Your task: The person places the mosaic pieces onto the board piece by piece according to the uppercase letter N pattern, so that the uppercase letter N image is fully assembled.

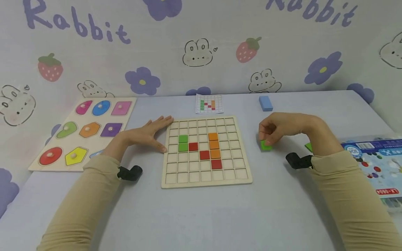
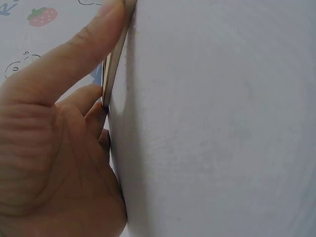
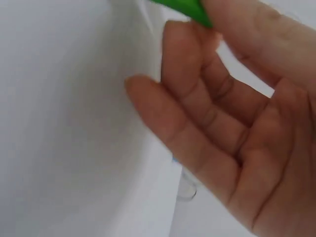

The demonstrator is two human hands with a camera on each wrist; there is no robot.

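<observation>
My left hand [image 1: 142, 135] rests with spread fingers against the left edge of a wooden grid board [image 1: 205, 177]. In the left wrist view the thumb [image 2: 74, 61] touches the board's rim. Two green tiles [image 1: 183, 143], a diagonal of red tiles [image 1: 204, 155] and a column of orange tiles [image 1: 214, 144] lie in the board's cells. To the right of the board, my right hand [image 1: 279, 129] pinches a green tile [image 1: 266, 145] between thumb and fingers, at or just above the table. The right wrist view shows only part of that tile [image 3: 185, 9].
Behind the board lies a small pattern card [image 1: 209, 104], with a blue block [image 1: 265, 103] farther right. A shape-puzzle board [image 1: 72, 134] lies at left. A printed box [image 1: 377, 164] stands at right, and another green piece [image 1: 309, 146] shows partly behind my right wrist.
</observation>
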